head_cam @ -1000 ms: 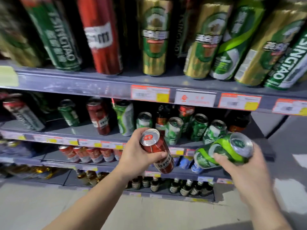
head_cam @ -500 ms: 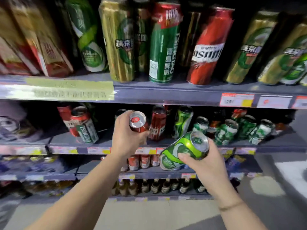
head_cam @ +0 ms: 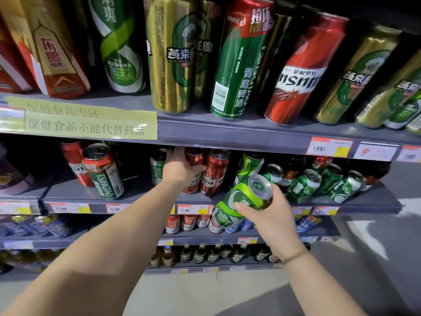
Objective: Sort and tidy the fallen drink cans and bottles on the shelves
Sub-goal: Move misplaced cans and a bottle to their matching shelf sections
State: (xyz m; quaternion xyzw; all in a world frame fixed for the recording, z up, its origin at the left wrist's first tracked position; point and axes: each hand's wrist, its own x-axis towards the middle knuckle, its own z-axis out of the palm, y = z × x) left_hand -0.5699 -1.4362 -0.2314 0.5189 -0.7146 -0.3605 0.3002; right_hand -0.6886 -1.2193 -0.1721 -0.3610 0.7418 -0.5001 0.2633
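Head view: left hand (head_cam: 180,171) grips a red can (head_cam: 193,173) upright on the middle shelf (head_cam: 145,197), mid-depth. Right hand (head_cam: 272,221) grips a green can (head_cam: 241,201) (tilted) before the front edge. Risk: nudging the neighbouring red can (head_cam: 215,175) over.

Upper left of the frame, red and gold cartons (head_cam: 57,58) lean on the top shelf. Just below, a yellow paper notice (head_cam: 91,120) with printed characters runs along the shelf edge. Far right, orange-bordered price tags (head_cam: 329,146) sit on the rail. Across the bottom, pale floor (head_cam: 205,293).
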